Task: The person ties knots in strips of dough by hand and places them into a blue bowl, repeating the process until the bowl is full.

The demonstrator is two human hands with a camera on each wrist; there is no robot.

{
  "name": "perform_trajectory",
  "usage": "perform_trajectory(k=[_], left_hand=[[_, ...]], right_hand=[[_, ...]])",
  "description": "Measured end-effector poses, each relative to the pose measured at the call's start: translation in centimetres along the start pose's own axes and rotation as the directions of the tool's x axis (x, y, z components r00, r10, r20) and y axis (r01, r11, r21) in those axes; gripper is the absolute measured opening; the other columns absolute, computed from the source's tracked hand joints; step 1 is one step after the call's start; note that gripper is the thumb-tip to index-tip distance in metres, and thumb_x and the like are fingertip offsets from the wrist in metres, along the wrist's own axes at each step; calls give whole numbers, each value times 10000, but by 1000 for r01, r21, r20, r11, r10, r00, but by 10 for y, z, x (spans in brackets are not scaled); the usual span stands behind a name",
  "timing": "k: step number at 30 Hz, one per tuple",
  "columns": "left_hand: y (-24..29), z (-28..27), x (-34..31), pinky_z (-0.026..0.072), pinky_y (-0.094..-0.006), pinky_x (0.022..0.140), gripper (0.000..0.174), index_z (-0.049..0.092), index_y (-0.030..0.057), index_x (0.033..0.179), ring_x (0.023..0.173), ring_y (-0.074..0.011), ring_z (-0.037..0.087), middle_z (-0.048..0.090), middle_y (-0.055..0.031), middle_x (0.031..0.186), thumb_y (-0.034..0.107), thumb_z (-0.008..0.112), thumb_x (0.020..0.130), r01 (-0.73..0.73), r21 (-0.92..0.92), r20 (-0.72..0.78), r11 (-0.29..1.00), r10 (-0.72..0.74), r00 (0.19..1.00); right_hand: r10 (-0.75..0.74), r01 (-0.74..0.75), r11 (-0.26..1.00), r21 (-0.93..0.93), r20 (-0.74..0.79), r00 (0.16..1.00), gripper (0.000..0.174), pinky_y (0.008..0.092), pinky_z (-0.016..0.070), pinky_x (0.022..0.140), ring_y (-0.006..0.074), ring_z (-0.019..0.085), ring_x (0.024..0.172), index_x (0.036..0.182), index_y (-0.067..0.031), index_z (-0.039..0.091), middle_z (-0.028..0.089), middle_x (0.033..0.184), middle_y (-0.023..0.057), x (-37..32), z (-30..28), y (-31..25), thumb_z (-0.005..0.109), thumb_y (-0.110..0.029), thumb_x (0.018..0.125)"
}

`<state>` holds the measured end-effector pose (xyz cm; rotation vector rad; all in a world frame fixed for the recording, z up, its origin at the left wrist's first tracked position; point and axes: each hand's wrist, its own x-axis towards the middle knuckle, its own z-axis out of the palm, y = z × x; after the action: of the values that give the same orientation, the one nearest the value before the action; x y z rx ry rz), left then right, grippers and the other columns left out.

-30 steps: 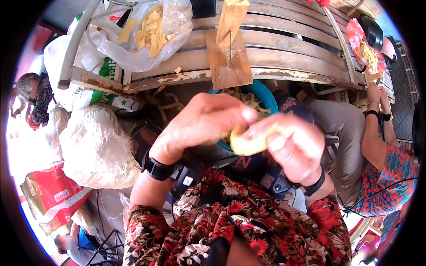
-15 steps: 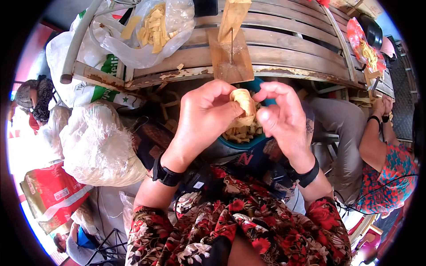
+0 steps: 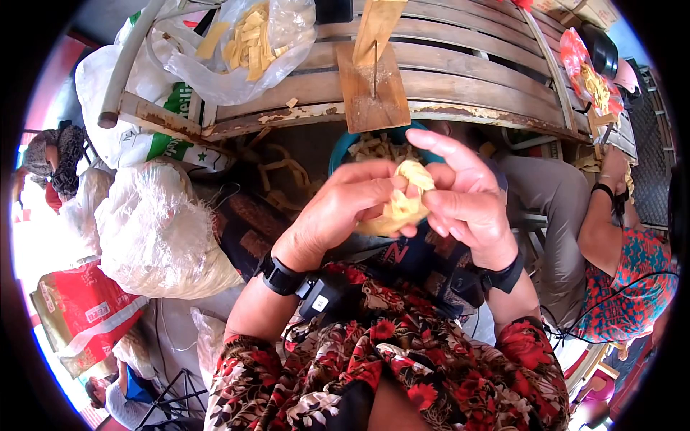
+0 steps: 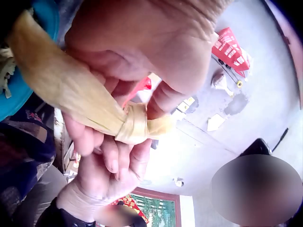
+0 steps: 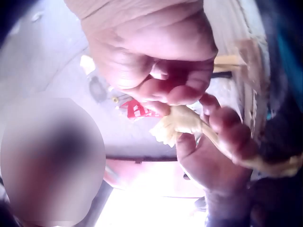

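Both hands meet over my lap on one pale yellow dried leaf strip (image 3: 404, 202), folded and knotted. My left hand (image 3: 359, 205) pinches it from the left with thumb and curled fingers. My right hand (image 3: 449, 197) grips it from the right, index finger stretched out above. In the left wrist view the leaf strip (image 4: 71, 92) runs diagonally with a wrapped knot (image 4: 135, 125) between the two hands' fingers. The right wrist view shows the leaf strip (image 5: 182, 124) crumpled between the fingertips. Just behind the hands sits a blue bowl (image 3: 341, 154) full of similar strips.
A wooden slatted bench (image 3: 460, 79) lies ahead with a small wooden block and upright spike (image 3: 372, 86) at its edge. A clear bag of yellow strips (image 3: 248, 39) rests on it. White sacks (image 3: 154, 230) stand at left. Another person (image 3: 618, 237) sits at right.
The hands have dropped lower and closer to my body with the leaf strip, and the right hand has closed in over it; more of the blue bowl shows behind.
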<state>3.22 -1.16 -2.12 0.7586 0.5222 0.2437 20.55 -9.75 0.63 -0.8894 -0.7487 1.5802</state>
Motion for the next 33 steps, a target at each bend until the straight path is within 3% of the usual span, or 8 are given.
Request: perform_trajectory(k=[5, 14, 16, 19, 24, 30, 31, 33], left_hand=[[10, 2, -3, 478, -243, 538, 249, 568, -17, 978, 608, -122, 587, 601, -53, 749, 210, 576, 876, 11, 87, -16, 996, -9, 1000], [18, -15, -19, 468, -204, 706, 197, 651, -4, 987, 788, -65, 573, 652, -27, 846, 82, 685, 813, -256, 424, -122, 869, 335, 934], [19, -22, -21, 468, -210, 696, 122, 674, -4, 905, 770, -69, 576, 660, -27, 838, 69, 683, 808, -252, 590, -130, 767, 398, 908], [26, -15, -21, 471, -226, 662, 111, 683, 11, 877, 732, -93, 589, 663, -44, 800, 75, 699, 788, -349, 686, -59, 638, 527, 848], [29, -3, -13, 421, -240, 536, 146, 691, 26, 885, 603, -136, 550, 609, -47, 709, 58, 711, 744, -502, 829, 241, 245, 654, 717], [44, -29, -21, 440, -271, 476, 126, 685, 64, 832, 546, -193, 572, 627, -64, 697, 82, 733, 717, -447, 856, 503, -259, 617, 605], [40, -35, -21, 442, -248, 512, 98, 683, 41, 828, 563, -149, 570, 626, -48, 684, 87, 716, 748, -370, 915, 192, 163, 630, 753], [39, -41, -5, 438, -233, 537, 102, 677, 22, 838, 585, -109, 552, 622, -40, 677, 96, 700, 772, -255, 890, -18, 378, 589, 808]], right_hand=[[-250, 97, 849, -520, -233, 940, 347, 145, 366, 478, 5, 472, 608, 1217, -59, 481, 578, 865, 13, 0, 4, 6, 578, -143, 895], [48, -104, 951, -292, -193, 980, 288, 162, 358, 406, 37, 454, 437, 822, -40, 561, 499, 580, -15, -15, -6, -4, 493, -289, 951], [240, -259, 882, -393, -98, 966, 298, 175, 420, 477, 68, 530, 506, 891, -11, 588, 569, 650, 22, -12, -5, -11, 497, -290, 949], [-4, 4, 845, -535, 1, 1000, 537, 284, 489, 744, 165, 632, 773, 1033, 39, 612, 655, 869, 113, -2, -28, -5, 411, -453, 950], [403, -390, 914, -109, 140, 905, 577, 270, 514, 599, 190, 636, 589, 1000, 57, 603, 651, 735, 130, 16, -11, -14, 392, -477, 943], [592, -568, 806, -167, 270, 760, 351, 167, 414, 427, 65, 506, 455, 816, -19, 520, 467, 553, -11, 15, -25, -12, 461, -339, 950], [581, -549, 813, -196, 198, 789, 345, 157, 375, 393, 53, 510, 463, 827, -29, 523, 498, 581, -4, 18, -25, -13, 457, -343, 955], [525, -473, 804, -359, 56, 850, 327, 227, 479, 576, 28, 425, 415, 836, -23, 521, 453, 556, -29, 34, -27, -13, 446, -316, 962]])
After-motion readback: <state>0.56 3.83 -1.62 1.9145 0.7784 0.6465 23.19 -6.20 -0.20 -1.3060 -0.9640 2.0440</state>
